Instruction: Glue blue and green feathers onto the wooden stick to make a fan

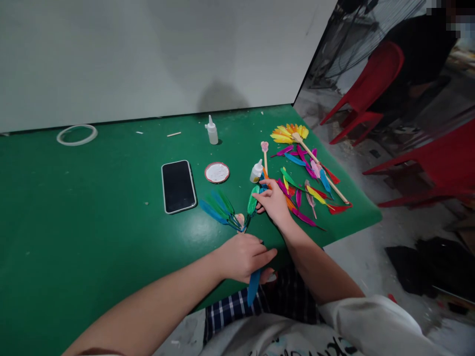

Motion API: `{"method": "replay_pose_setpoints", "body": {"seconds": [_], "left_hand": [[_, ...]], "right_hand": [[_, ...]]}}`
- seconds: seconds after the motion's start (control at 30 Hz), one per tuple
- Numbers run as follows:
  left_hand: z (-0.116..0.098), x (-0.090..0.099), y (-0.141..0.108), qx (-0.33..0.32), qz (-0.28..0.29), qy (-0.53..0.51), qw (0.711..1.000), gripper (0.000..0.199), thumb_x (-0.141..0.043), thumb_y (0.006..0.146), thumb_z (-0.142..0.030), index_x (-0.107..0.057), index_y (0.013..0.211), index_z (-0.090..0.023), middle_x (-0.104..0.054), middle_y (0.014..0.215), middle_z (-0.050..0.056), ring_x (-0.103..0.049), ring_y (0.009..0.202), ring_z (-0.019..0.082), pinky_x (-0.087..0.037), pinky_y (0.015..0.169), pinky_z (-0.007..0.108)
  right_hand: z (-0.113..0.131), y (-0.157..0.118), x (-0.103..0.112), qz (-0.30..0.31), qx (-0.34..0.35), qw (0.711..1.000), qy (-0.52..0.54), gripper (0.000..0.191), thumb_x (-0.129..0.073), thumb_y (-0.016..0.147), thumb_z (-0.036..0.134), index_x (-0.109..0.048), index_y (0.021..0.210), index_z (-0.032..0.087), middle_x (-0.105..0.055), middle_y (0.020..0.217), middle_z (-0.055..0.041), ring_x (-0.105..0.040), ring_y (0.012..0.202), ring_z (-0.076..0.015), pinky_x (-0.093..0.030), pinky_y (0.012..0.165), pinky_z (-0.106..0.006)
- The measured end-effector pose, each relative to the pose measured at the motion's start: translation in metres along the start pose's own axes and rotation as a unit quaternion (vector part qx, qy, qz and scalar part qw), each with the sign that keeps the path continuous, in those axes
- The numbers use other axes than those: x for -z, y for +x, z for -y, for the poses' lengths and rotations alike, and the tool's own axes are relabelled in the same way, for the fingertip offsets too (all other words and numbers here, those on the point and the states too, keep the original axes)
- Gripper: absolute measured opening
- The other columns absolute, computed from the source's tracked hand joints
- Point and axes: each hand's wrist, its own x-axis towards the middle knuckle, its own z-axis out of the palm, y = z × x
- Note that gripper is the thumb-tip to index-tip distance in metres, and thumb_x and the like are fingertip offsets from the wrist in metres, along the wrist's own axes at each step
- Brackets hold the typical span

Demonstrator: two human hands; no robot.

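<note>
At the lower centre of the frame, we keep the fingers of our left hand curled closed over the base of a blue-and-green feather cluster, just below its pink heart-shaped piece. A blue feather points down from under that hand; we cannot tell whether we grip it too. To the right, the thumb and fingers of our right hand are pinched together on a green feather, held upright beside the cluster.

Just beyond our right hand, a white bottle leans on the green worktop, near a heart-topped stick. Loose coloured feathers spread to the right, and a yellow feather fan lies above them, its long wooden handle slanting down across the pile. Left of the bottle we see a round dish of white material, an upright bottle behind it, and a phone. A clear ring lies at upper left. At upper right, a person in dark clothing sits on a red chair.
</note>
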Motion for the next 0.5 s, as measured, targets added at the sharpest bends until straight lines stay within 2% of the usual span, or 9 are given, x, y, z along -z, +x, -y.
{"method": "replay_pose_setpoints", "body": {"seconds": [0.27,0.5], "left_hand": [[0.0003,-0.001,-0.0018,-0.001,0.0,-0.001,1.0,0.034,-0.041,0.08,-0.031,-0.056,0.1,-0.01,-0.057,0.059,0.005,-0.055,0.055,0.013,-0.048,0.056,0.027],[-0.0008,0.0,-0.0003,-0.004,0.006,0.001,1.0,0.034,-0.042,0.079,-0.03,-0.055,0.102,-0.009,-0.057,0.058,0.004,-0.054,0.053,0.014,-0.046,0.052,0.026]], "right_hand": [[0.0055,-0.0006,0.0067,0.004,0.002,1.0,0.01,0.041,-0.058,0.064,0.03,-0.041,0.102,0.023,-0.045,0.049,0.0111,-0.052,0.037,-0.0098,-0.046,0.031,-0.02],[0.0041,-0.0008,0.0017,0.006,0.005,1.0,0.008,0.04,-0.058,0.064,0.029,-0.042,0.101,0.023,-0.045,0.048,0.0113,-0.051,0.036,-0.01,-0.044,0.028,-0.02]]}}
